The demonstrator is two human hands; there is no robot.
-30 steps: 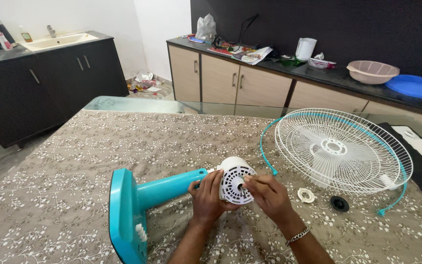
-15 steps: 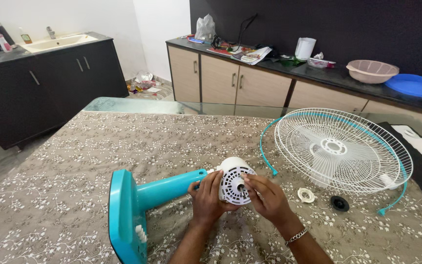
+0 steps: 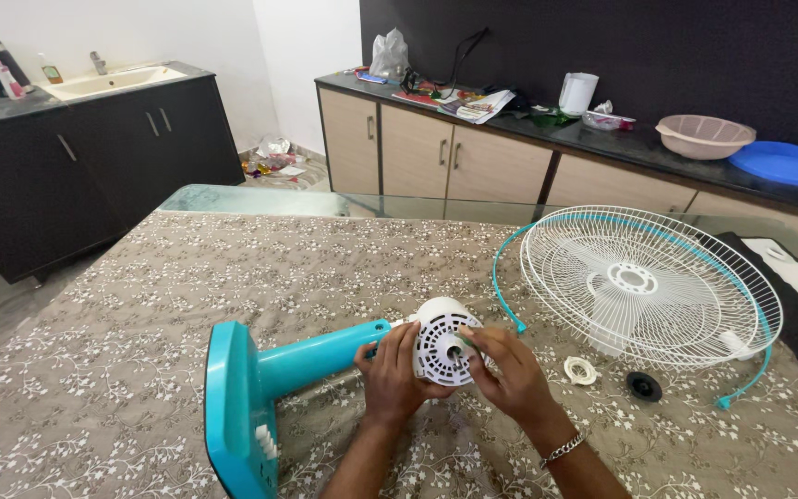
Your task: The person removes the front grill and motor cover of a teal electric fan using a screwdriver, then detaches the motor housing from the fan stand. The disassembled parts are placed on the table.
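One teal fan stand (image 3: 270,388), one white motor housing (image 3: 443,340), one wire grille (image 3: 648,286), two small round caps (image 3: 580,371), two hands (image 3: 394,370)

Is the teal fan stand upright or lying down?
Lying down: the stand rests sideways on the table, base on edge, motor held by both hands.

A wide stretch of the desk (image 3: 233,268), covered in a brown floral cloth, lies open to the left of and beyond both hands, reaching to its far glass edge. On the near left, the teal plastic fan stand with its flat base (image 3: 242,407) lies on its side and blocks the way. On the right, the round white wire fan guard with a teal rim (image 3: 648,286) fills much of the desk, with a small white plastic ring nut (image 3: 580,371) and a small black round cap (image 3: 643,385) just before it, leaving only a narrow gap beside the right hand (image 3: 510,374).
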